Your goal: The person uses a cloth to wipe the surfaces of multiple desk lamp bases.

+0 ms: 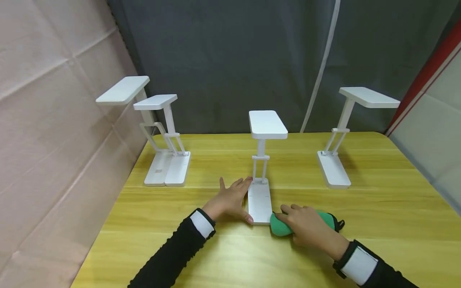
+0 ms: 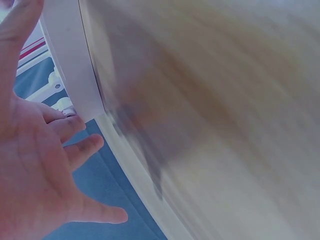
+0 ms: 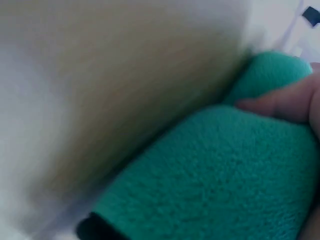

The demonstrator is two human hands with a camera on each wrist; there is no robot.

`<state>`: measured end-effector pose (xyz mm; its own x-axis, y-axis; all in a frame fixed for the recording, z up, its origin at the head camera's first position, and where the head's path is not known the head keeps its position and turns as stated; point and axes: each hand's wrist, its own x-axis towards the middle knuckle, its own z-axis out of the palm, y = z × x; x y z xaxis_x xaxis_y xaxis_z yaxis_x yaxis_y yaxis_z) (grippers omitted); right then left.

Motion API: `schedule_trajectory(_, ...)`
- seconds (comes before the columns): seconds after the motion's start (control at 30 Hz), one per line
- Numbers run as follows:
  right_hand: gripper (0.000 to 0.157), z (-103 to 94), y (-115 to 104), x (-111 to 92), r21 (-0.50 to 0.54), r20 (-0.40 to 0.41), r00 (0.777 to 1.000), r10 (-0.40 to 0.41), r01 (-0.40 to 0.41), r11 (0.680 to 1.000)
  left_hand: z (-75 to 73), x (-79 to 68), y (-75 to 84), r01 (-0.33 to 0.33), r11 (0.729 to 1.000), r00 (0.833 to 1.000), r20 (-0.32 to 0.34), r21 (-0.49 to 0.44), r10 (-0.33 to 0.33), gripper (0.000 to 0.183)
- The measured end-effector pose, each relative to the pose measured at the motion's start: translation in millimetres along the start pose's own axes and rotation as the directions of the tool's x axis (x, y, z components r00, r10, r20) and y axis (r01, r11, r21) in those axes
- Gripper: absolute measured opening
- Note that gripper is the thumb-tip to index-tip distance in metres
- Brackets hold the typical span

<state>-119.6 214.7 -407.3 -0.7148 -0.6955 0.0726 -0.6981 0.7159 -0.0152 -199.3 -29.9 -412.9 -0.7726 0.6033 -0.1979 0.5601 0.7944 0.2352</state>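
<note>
A white folding desk lamp stands upright at the middle of the table, its flat head raised on a hinged arm. My left hand lies along the left edge of its base, fingers spread and thumb at the near corner. In the left wrist view the fingertips of the left hand are right at the white base. To the right of the base, my right hand grips a bunched green cloth with black trim. The right wrist view shows the thumb sunk into the fuzzy cloth, whose tip meets the base's near right corner.
Two more white lamps stand side by side at the back left, the outer lamp taller than the inner lamp. Another lamp stands at the back right. A dark curtain hangs behind the wooden table.
</note>
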Motion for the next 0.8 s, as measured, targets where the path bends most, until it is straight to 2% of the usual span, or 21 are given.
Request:
schedule_trajectory(0.1,0.059,-4.6,-13,-8,0.084,0.022,1.0,0.002,-0.004,0.996,2.5,-1.1,-0.5,-0.007,1.0,1.0,0.014,-0.03,0.008,0.131)
schedule_trajectory(0.17,0.06,-4.7,-26,-9,0.112,-0.007,1.0,-0.016,0.017,0.994,3.2,-1.3,-1.0,-0.01,0.999,1.0,0.025,-0.039,0.011,0.129)
schedule_trajectory(0.23,0.061,-1.3,-41,-4,0.063,-0.048,0.997,-0.057,0.06,0.996,2.7,-1.2,-1.6,-0.017,0.999,1.0,0.023,-0.04,0.018,0.127)
schedule_trajectory(0.3,0.059,5.1,-54,7,-0.029,-0.101,0.988,-0.114,0.112,0.993,1.3,-0.5,-2.4,-0.017,0.999,1.0,0.023,-0.029,0.018,0.125)
schedule_trajectory(0.4,0.051,14.8,-64,23,-0.174,-0.157,0.971,-0.18,0.152,0.973,-1.2,0.3,-3.0,-0.015,0.999,0.999,0.031,-0.029,0.016,0.123)
schedule_trajectory(0.5,0.044,21.0,-64,29,-0.239,-0.184,0.963,-0.198,0.152,0.959,-1.7,0.1,-2.7,-0.019,0.999,0.999,0.04,-0.045,0.021,0.122)
schedule_trajectory(0.57,0.044,21.9,-61,27,-0.237,-0.172,0.967,-0.19,0.146,0.961,-1.3,-0.4,-2.5,-0.023,0.998,0.999,0.043,-0.062,0.025,0.124)
schedule_trajectory(0.8,0.048,13.7,-38,4,-0.168,-0.059,0.993,-0.104,0.093,0.981,-1.0,-0.4,-2.9,-0.012,0.998,0.999,0.039,-0.069,0.015,0.126)
